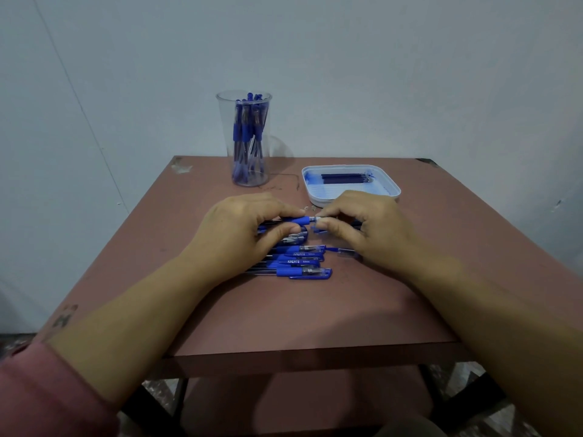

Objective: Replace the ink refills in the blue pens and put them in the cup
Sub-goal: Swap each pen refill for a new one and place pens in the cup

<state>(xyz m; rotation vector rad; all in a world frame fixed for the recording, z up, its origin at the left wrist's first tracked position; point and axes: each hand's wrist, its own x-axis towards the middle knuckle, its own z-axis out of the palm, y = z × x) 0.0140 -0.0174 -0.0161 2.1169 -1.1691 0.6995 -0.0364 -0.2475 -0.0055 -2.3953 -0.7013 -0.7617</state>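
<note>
The cup [224, 121], a tall clear tumbler packed with upright blue pens [247, 134], stands close to the far edge of the reddish-brown surface [299, 310], where that edge meets a pale wall [378, 74]. To the right of the cup, near the same far edge, sits a white tray [353, 190] stained blue inside, with dark refills [345, 178] lying side by side across it. There is a bare gap between cup and tray.

In front of the cup, toward the person, both hands meet over one pen [298, 220] lying crosswise. The left hand [249, 228] grips its blue grip section between thumb and curled fingers. The right hand [362, 228] pinches the metal tip end, and the rest of what it holds is hidden. Farther in front of the cup lies a row of blue pens [296, 261], partly under the left hand. A loose clear piece [344, 253] lies beside the right hand.

From that row to the near edge the surface is bare, crossed only by the two forearms. A pink sleeve [47, 389] shows on the left arm. Dark frame legs and a speckled floor show below the near edge.
</note>
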